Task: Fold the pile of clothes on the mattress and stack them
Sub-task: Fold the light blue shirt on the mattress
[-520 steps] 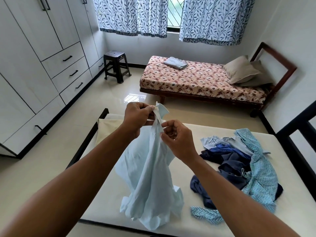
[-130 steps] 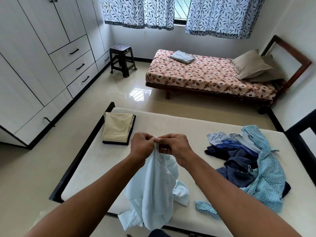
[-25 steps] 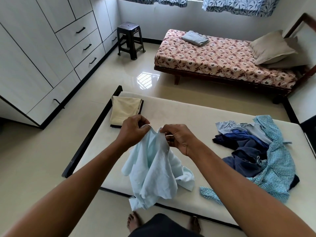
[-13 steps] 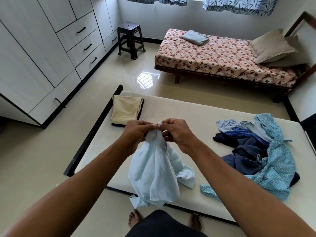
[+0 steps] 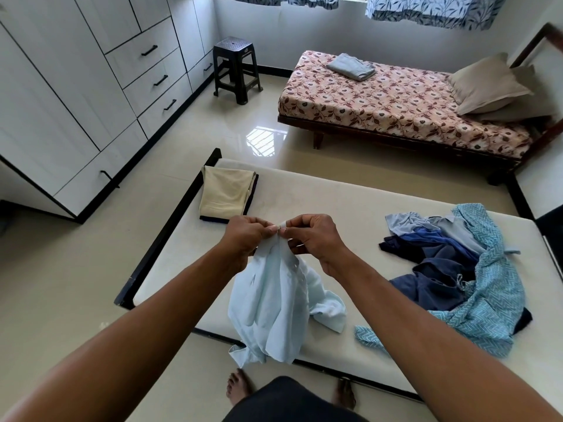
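Both hands, left hand (image 5: 248, 236) and right hand (image 5: 313, 237), meet fingertip to fingertip, pinching the top edge of the pale blue shirt (image 5: 274, 303), probably to button or align it before folding. It hangs over the mattress (image 5: 323, 193) near edge. Folded beige cloth (image 5: 227, 193) waits far-left; the unfolded pile (image 5: 460, 269) lies right.

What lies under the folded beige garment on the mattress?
A dark navy layer shows at the near and right edges of the folded beige garment. The rest is hidden beneath it.
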`<state>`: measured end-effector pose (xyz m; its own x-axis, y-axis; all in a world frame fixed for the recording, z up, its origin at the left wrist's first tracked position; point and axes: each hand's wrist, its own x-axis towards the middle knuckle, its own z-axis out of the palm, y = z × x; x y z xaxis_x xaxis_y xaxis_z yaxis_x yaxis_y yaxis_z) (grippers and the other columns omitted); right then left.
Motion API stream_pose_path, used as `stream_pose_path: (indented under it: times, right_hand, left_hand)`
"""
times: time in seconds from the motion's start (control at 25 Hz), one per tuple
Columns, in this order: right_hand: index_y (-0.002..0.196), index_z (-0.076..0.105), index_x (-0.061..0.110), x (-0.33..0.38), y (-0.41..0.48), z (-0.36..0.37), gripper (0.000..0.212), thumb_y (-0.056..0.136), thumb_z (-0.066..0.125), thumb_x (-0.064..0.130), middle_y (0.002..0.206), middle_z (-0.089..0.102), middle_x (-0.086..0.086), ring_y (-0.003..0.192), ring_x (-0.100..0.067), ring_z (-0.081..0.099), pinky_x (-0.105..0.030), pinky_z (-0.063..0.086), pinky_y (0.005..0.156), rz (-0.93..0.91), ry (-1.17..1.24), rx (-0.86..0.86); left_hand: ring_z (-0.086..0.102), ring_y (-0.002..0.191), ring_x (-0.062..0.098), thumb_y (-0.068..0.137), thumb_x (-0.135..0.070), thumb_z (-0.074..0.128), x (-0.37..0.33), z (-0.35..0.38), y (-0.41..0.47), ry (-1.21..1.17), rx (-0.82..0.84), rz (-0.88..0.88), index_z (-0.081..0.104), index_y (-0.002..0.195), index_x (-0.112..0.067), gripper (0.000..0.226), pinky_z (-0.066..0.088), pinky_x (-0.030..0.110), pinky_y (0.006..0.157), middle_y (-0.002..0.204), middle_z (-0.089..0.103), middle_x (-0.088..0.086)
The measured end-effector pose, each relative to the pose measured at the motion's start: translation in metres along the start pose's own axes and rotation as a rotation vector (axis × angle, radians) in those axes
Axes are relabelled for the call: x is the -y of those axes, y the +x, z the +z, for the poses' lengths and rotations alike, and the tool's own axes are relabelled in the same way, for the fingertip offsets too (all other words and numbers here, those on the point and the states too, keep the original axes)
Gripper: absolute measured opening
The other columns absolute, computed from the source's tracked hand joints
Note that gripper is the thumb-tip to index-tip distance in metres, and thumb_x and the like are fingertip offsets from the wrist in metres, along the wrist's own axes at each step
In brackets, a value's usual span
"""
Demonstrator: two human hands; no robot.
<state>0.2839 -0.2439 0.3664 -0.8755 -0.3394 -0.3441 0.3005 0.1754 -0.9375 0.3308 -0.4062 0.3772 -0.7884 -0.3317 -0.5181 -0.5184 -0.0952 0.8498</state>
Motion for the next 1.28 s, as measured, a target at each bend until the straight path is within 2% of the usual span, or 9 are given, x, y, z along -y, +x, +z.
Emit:
stream_pose_path:
  times: [0.2, 0.4, 0.6, 0.72, 0.84, 0.96, 1.04, 1.16, 1.28]
  right_hand:
    - [0.097, 0.074, -0.009, 0.002, -0.002, -0.005, 0.021, 0.082, 0.084, 0.003, 0.077, 0.070, -0.014, 0.064, -0.020, 0.064, -0.032, 0.061, 0.064, -0.028, -0.001, 0.011]
    - [0.094, 0.073, -0.010, 0.005, -0.001, -0.006, 0.021, 0.082, 0.085, 0.002, 0.074, 0.068, -0.014, 0.062, -0.020, 0.062, -0.034, 0.059, 0.065, -0.092, 0.001, 0.009]
    - [0.090, 0.075, -0.005, 0.003, -0.001, -0.005, 0.015, 0.082, 0.085, 0.002, 0.072, 0.068, -0.010, 0.060, -0.020, 0.063, -0.033, 0.059, 0.064, -0.166, -0.034, -0.001]
    - [0.088, 0.076, -0.003, 0.001, -0.001, -0.005, 0.011, 0.083, 0.084, 0.003, 0.071, 0.069, -0.010, 0.058, -0.021, 0.065, -0.033, 0.058, 0.062, -0.186, -0.062, -0.011]
    - [0.087, 0.077, -0.003, 0.007, -0.001, -0.006, 0.009, 0.088, 0.080, 0.006, 0.074, 0.072, -0.016, 0.058, -0.021, 0.065, -0.033, 0.058, 0.059, -0.199, -0.086, 0.009]
    - [0.090, 0.077, -0.005, 0.017, 0.002, -0.015, 0.016, 0.094, 0.070, 0.009, 0.079, 0.074, -0.019, 0.062, -0.022, 0.066, -0.033, 0.060, 0.061, -0.105, -0.090, 0.069]
    - [0.092, 0.077, -0.004, 0.021, 0.006, -0.024, 0.016, 0.092, 0.072, 0.011, 0.079, 0.075, -0.015, 0.067, -0.020, 0.069, -0.031, 0.060, 0.065, -0.041, -0.143, 0.117]
    - [0.093, 0.078, -0.002, 0.021, 0.009, -0.033, 0.015, 0.089, 0.078, 0.013, 0.083, 0.077, -0.015, 0.073, -0.019, 0.072, -0.027, 0.058, 0.065, 0.014, -0.185, 0.168]
    - [0.093, 0.079, 0.000, 0.017, 0.007, -0.031, 0.015, 0.088, 0.080, 0.014, 0.085, 0.078, -0.018, 0.075, -0.021, 0.074, -0.027, 0.059, 0.065, 0.029, -0.178, 0.153]
  left_hand:
    - [0.070, 0.085, 0.029, 0.088, -0.005, 0.078, 0.001, 0.006, -0.001, -0.007, -0.047, 0.001, 0.072, 0.076, -0.007, 0.014, 0.062, 0.044, 0.086, 0.088, 0.073, 0.016]
    - [0.070, 0.083, 0.027, 0.087, -0.006, 0.080, -0.004, 0.006, 0.000, 0.014, -0.046, 0.022, 0.073, 0.076, -0.008, 0.013, 0.062, 0.040, 0.080, 0.085, 0.073, 0.013]
    - [0.075, 0.091, 0.039, 0.084, -0.006, 0.083, 0.001, 0.008, 0.002, 0.032, -0.088, 0.022, 0.076, 0.077, -0.001, 0.010, 0.062, 0.054, 0.088, 0.088, 0.076, 0.023]
    - [0.074, 0.083, 0.036, 0.081, -0.001, 0.081, -0.001, 0.011, 0.003, 0.023, -0.111, 0.018, 0.076, 0.079, 0.004, 0.008, 0.061, 0.058, 0.087, 0.092, 0.074, 0.030]
    - [0.071, 0.076, 0.030, 0.080, 0.004, 0.080, -0.009, 0.008, 0.003, 0.043, -0.086, 0.010, 0.076, 0.072, -0.002, 0.010, 0.062, 0.052, 0.084, 0.086, 0.075, 0.025]
    - [0.070, 0.071, 0.025, 0.078, 0.004, 0.083, -0.016, 0.002, 0.001, 0.056, -0.001, -0.008, 0.076, 0.070, -0.007, 0.015, 0.062, 0.038, 0.074, 0.074, 0.074, 0.011]
    - [0.070, 0.071, 0.024, 0.077, 0.003, 0.085, -0.018, 0.001, 0.001, 0.088, 0.049, 0.006, 0.078, 0.073, -0.006, 0.013, 0.062, 0.035, 0.072, 0.075, 0.075, 0.011]
    - [0.072, 0.078, 0.029, 0.077, 0.003, 0.085, -0.016, 0.005, 0.001, 0.153, 0.066, 0.023, 0.079, 0.073, -0.005, 0.011, 0.064, 0.041, 0.080, 0.081, 0.076, 0.018]
    - [0.072, 0.075, 0.032, 0.077, 0.005, 0.084, -0.014, 0.011, 0.004, 0.138, 0.012, -0.002, 0.078, 0.076, 0.003, 0.007, 0.063, 0.050, 0.082, 0.086, 0.075, 0.026]
